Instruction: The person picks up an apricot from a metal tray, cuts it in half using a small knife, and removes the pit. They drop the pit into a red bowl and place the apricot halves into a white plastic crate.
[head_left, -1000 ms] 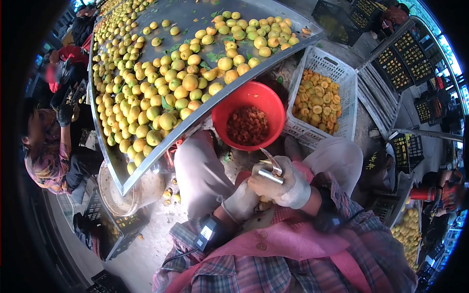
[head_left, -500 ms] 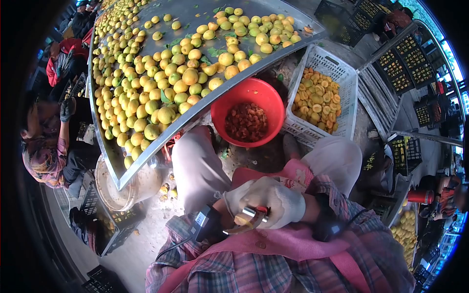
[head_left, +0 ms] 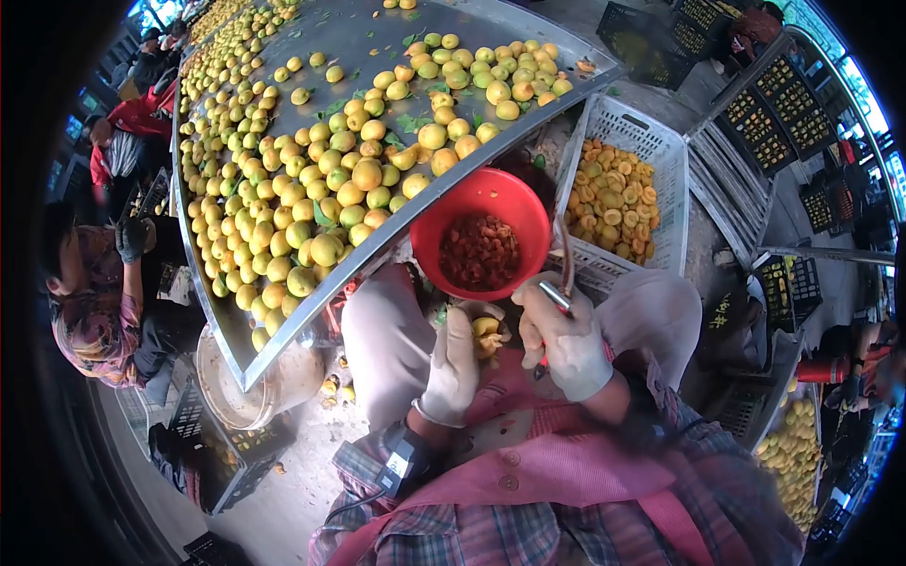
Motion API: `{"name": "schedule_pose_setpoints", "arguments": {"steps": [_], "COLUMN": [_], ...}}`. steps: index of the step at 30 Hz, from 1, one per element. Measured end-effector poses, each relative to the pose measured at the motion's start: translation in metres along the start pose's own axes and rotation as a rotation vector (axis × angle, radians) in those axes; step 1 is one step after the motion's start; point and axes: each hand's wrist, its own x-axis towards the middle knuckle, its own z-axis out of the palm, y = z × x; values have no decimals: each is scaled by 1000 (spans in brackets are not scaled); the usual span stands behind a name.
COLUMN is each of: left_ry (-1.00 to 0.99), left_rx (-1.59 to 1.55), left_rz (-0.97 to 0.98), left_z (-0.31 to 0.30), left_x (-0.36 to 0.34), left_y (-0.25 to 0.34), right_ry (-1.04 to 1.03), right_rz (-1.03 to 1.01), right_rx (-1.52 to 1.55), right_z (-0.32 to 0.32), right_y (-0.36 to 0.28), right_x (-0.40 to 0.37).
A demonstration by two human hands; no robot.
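Note:
My left hand (head_left: 449, 370), in a white glove, is closed around a yellow apricot (head_left: 487, 338) that looks cut open. My right hand (head_left: 570, 345), also gloved, grips a curved pitting knife (head_left: 557, 296) with a shiny metal collar; its curved end points up and a red part shows below the fingers. Just beyond both hands stands a red basin (head_left: 530, 209) with a heap of brown pits (head_left: 479, 253) inside. To its right, apricot halves (head_left: 613, 203) fill part of a white plastic crate (head_left: 672, 179).
A metal-edged sorting table (head_left: 311, 319) heaped with whole apricots (head_left: 326, 248) slopes across the upper left. Under its corner is a white bucket (head_left: 302, 373). Black crates (head_left: 776, 118) are stacked at right. A co-worker (head_left: 99, 311) sits at left.
My hands, together at my lap before, have moved apart and forward toward the basin. The apricot now shows in my left hand, and the knife has swung to point upward.

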Motion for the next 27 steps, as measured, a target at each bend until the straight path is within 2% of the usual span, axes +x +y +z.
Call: {"name": "schedule_pose_setpoints", "arguments": {"steps": [2,4,6,8,9,13,15,19,21,24,26,27], "left_ry": [-58,13,-10,73,120,125,115,154,201,235,212,192], "left_rx": [52,128,140,544,565,507,494,543,689,651,589,533], "left_rz": [64,262,249,423,481,386,433,448,576,630,567,453], "left_z": [-6,2,0,2,3,11,10,-3,-2,5,6,5], "left_x": [0,1,-1,-2,-1,-7,-5,-1,2,2,-2,-4], "left_y": [-5,-4,-1,7,6,12,10,-12,-9,-4,-2,-2], "right_ry": [-13,-87,-110,-149,-201,-281,-282,-317,-264,-287,-256,-258], "right_rz": [138,94,98,86,84,34,237,265,293,354,387,356], "right_rx": [-39,-65,-51,-24,-8,-33,126,166,151,156,141,170], "right_z": [7,8,10,9,8,4,6,3,5,5,6,5], "right_y": [6,20,23,32,37,42,30,33,32,27,24,28], "right_x": [-3,-1,-2,-1,0,2,-1,-1,-1,-1,-1,0]}}
